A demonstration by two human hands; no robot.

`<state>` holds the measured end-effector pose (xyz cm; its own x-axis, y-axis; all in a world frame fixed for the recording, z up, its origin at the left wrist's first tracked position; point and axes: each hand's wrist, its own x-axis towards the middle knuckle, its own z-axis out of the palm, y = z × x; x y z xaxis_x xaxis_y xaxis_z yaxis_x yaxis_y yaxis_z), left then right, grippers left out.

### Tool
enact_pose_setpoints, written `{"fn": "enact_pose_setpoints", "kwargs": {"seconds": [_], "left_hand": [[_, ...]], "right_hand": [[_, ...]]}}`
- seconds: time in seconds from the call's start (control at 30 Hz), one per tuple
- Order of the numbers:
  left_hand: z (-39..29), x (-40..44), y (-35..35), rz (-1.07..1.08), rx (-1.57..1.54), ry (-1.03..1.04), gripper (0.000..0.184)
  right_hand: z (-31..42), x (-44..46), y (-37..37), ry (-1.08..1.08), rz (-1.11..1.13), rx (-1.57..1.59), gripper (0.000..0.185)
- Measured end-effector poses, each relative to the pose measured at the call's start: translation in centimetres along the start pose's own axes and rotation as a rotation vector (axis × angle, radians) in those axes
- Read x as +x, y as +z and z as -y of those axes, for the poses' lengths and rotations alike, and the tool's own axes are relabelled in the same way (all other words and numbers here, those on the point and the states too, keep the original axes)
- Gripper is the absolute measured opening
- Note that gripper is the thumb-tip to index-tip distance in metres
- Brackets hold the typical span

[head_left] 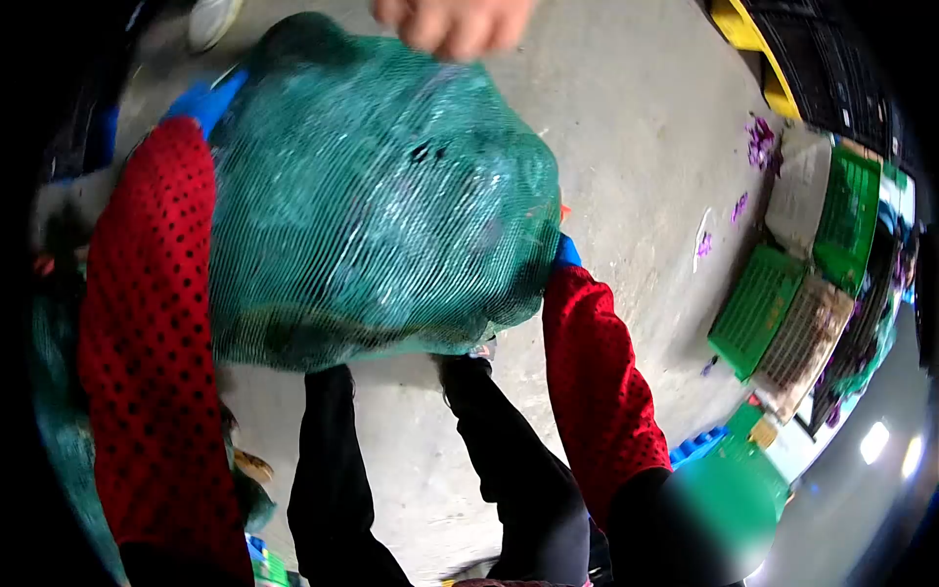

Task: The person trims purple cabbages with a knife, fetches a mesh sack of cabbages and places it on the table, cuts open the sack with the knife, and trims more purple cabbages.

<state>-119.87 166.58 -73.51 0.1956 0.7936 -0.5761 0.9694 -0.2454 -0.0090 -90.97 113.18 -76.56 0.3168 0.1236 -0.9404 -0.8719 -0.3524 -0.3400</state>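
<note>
A large, bulging green mesh sack (381,205) fills the middle of the view, in front of my legs. Its contents cannot be made out through the netting. My left hand (207,101), in a blue glove, grips the upper left side of the sack. On the sack's right side, my right hand (567,252) holds on, also blue-gloved, its fingers mostly hidden by the netting. Both my forearms wear red sleeves with black dots. Another person's bare hand (455,24) is at the sack's far edge, blurred.
Green crates (758,308) and a whitish crate (797,191) stand along the right. Purple scraps (761,142) lie on the concrete floor (646,147). Black and yellow crates (748,34) are at the upper right. Another person's shoe (212,22) shows at upper left. More green netting (61,421) lies at the left.
</note>
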Motion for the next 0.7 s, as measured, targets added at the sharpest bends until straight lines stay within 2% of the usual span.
{"fn": "enact_pose_setpoints", "kwargs": {"seconds": [0.03, 0.1, 0.13, 0.2, 0.27, 0.3, 0.37, 0.43, 0.5, 0.57, 0.63, 0.7], "left_hand": [[0.7, 1.5, 1.4, 0.081, -0.101, -0.011, 0.093], [2.1, 3.8, 3.0, 0.055, -0.075, -0.006, 0.089], [3.5, 4.5, 3.1, 0.025, -0.126, 0.054, 0.088], [5.3, 6.0, 3.7, -0.026, -0.237, 0.107, 0.08], [4.5, 5.9, 3.9, -0.042, -0.241, 0.16, 0.075], [4.1, 5.6, 3.4, -0.047, -0.229, 0.18, 0.073], [3.8, 3.3, 1.9, -0.054, -0.21, 0.208, 0.069], [3.3, -0.8, -0.4, -0.053, -0.186, 0.237, 0.064], [2.7, -5.2, -2.4, -0.032, -0.168, 0.276, 0.06], [2.3, -11.5, -5.7, -0.018, -0.155, 0.309, 0.056], [2.2, -17.7, -8.5, 0.005, -0.144, 0.345, 0.052], [2.5, -24.2, -11.3, 0.058, -0.129, 0.371, 0.048]], "right_hand": [[0.1, -0.2, 1.0, 0.028, 0.06, 0.123, 0.038], [-0.7, 0.7, -0.1, 0.03, -0.015, -0.059, 0.039], [-1.6, 1.4, -1.2, 0.05, 0.128, 0.079, 0.039], [-2.2, 0.8, -0.4, -0.041, 0.404, -0.002, 0.048], [-4.3, 0.1, -0.4, -0.18, 0.436, 0.184, 0.037], [-4.2, -1.8, -0.1, -0.085, 0.439, 0.38, 0.034], [-3.9, -5.9, 0.5, 0.102, 0.405, 0.787, 0.027], [-4.8, -10.5, 0.5, 0.121, 0.4, 0.929, 0.037], [-5.0, -15.0, 1.5, 0.005, 0.172, 0.912, 0.032], [-7.1, -19.5, -0.8, 0.111, 0.04, 0.777, 0.009], [-9.6, -24.7, -2.6, 0.05, -0.001, 0.899, 0.01], [-12.2, -30.7, -5.2, 0.119, -0.097, 1.009, 0.016]]}}
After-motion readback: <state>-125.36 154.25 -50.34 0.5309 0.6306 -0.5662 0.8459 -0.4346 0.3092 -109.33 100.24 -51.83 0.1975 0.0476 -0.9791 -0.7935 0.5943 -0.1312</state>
